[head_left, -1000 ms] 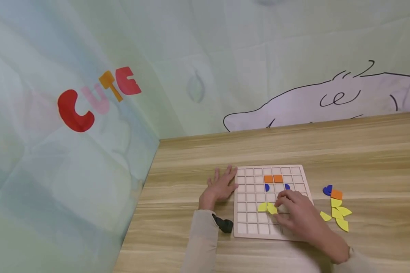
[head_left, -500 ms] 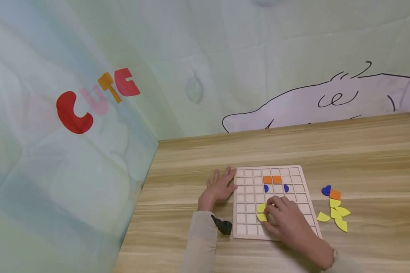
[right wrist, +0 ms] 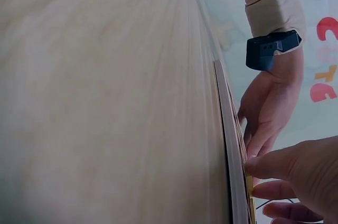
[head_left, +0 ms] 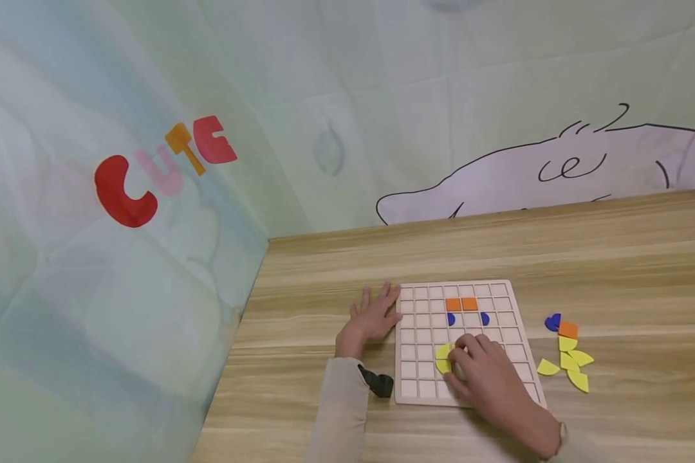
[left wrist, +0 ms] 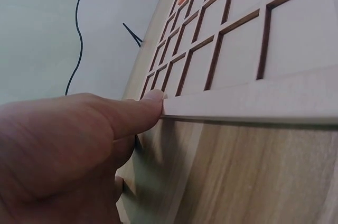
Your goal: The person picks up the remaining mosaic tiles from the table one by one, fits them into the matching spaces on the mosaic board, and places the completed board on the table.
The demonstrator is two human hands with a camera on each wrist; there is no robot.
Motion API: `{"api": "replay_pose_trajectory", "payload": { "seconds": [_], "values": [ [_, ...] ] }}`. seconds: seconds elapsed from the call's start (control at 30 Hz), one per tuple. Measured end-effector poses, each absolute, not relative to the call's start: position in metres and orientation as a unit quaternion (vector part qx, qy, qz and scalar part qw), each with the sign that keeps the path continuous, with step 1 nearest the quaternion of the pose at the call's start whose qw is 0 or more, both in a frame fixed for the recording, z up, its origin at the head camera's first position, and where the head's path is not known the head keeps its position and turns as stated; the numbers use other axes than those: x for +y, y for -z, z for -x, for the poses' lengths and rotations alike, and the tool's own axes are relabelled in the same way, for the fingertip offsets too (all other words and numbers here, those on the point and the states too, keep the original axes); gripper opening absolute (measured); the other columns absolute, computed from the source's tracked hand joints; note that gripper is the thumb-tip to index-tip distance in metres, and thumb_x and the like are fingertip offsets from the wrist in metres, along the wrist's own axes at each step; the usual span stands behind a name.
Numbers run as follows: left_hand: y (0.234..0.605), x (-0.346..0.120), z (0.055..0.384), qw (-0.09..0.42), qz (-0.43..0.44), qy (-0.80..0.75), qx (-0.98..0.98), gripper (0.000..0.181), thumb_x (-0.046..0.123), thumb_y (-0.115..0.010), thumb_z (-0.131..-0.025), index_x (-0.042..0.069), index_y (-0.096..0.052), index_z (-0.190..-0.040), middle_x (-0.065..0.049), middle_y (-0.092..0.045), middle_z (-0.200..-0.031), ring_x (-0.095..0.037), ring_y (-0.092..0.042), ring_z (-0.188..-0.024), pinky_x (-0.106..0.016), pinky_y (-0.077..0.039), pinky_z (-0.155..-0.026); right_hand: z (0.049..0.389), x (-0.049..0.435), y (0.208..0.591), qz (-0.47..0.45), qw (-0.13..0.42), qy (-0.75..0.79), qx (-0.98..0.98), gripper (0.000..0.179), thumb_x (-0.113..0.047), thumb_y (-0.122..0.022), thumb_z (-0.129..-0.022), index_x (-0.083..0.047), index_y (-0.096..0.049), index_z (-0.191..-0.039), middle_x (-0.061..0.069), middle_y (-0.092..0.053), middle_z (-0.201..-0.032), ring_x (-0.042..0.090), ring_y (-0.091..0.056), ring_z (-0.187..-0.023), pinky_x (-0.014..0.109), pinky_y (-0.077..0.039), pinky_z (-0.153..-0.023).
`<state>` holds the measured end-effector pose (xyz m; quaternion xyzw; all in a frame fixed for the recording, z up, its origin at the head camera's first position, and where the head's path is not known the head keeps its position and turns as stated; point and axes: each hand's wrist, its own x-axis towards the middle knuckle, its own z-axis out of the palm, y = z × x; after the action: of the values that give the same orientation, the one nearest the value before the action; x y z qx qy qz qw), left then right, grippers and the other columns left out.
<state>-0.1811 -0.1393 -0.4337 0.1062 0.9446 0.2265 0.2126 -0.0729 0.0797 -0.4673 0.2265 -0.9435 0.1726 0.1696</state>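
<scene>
A pale wooden grid board [head_left: 407,335] lies on the table. My left hand [head_left: 370,321] rests at its left edge with fingers extended; in the left wrist view the thumb [left wrist: 142,112] touches the board's corner. Over the lower middle cells, my right hand [head_left: 489,379] has thumb and fingertips bent down at a yellow quarter-circle tile [head_left: 442,366], pinching it. Another yellow tile [head_left: 443,351] sits directly above it, together forming a rounded left side. The right fingers hide the cells beside them. Farther up the board lie two orange square tiles [head_left: 453,305] and two blue half-circle tiles [head_left: 485,319].
Right of the board, a loose group holds blue tiles [head_left: 553,323], an orange square [head_left: 568,330] and several yellow tiles [head_left: 579,381]. One yellow tile [head_left: 547,368] lies nearer the board. A dark band [head_left: 376,381] is on the left wrist. Printed cloth walls [head_left: 324,96] border the table.
My right hand has moved left and slightly down, and the yellow tile it holds has turned and settled below the upper yellow one. Since half a second ago little differs. The left hand stays put.
</scene>
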Motion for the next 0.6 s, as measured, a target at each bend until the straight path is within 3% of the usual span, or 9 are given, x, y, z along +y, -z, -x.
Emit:
{"api": "replay_pose_trajectory", "payload": {
  "seconds": [0.6],
  "values": [
    [0.4337, -0.1391, 0.1808, 0.210, -0.105, -0.226, 0.945, 0.058, 0.032, -0.043, -0.102, 0.028, -0.018, -0.154, 0.004, -0.003, -0.162, -0.035, 0.012, -0.147, -0.062, 0.006, -0.114, 0.0723, 0.0801, 0.4676, -0.243, 0.197, -0.154, -0.937, 0.025, -0.029, -0.083, -0.070, -0.019, -0.067, -0.086, -0.002, -0.058, -0.092, 0.016, -0.052, -0.081, 0.031, -0.045, -0.069]
  ]
}}
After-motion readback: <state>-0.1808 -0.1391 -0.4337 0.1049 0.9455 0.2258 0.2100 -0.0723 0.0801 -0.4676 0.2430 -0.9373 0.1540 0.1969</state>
